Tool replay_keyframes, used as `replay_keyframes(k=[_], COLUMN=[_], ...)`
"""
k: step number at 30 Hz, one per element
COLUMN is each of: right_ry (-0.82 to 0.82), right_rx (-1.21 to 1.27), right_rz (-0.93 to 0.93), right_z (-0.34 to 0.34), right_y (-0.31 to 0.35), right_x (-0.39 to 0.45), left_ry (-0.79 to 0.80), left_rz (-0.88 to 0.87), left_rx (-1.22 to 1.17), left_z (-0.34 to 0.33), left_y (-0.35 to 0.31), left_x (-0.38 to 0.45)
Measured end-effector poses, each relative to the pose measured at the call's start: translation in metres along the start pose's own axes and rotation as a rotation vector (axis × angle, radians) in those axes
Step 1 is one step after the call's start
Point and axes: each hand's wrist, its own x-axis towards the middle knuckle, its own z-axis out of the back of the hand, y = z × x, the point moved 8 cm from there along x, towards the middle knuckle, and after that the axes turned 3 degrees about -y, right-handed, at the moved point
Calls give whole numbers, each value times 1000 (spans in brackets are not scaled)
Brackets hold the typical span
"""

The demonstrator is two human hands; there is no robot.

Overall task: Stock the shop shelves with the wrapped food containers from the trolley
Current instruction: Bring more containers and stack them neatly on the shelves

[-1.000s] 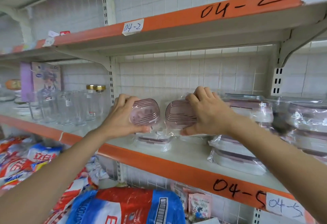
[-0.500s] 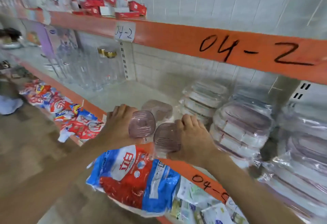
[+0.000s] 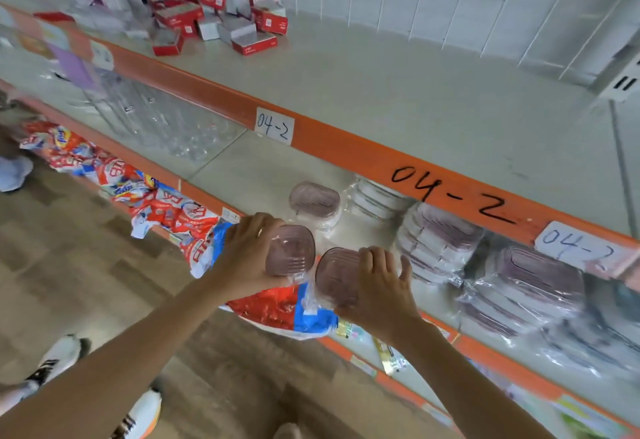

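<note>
My left hand grips a small wrapped container with a mauve ribbed lid just off the front edge of the middle shelf. My right hand grips a second wrapped container of the same kind beside it. One more small wrapped container stands on the shelf behind them. Stacks of larger wrapped containers fill the shelf to the right. The trolley is out of view.
The upper shelf, marked 04-2 on its orange edge, carries red and white boxes at the far left. Clear glasses stand left on the middle shelf. Red and blue detergent bags lie below. White shoes stand on the wooden floor.
The view has risen and tilted down, so the upper shelf's top now shows. Both hands with their containers have drawn back from above the shelf to its front edge.
</note>
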Motion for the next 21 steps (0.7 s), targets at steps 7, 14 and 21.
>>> replay_keyframes(k=[7,14,21], right_ry=[19,18,-113], right_rx=[38,19,63], right_rz=[-25,15,49], right_z=[35,84,165], right_y=[-13,-33,-61], right_x=[-48,-112,-147], left_ry=[-8,55,-35], left_rz=[-97,-174,-230], left_rx=[-73,-69,-171], left_z=[25,53,118], left_y=[-48,-109,-158], left_x=[-14,-36,-27])
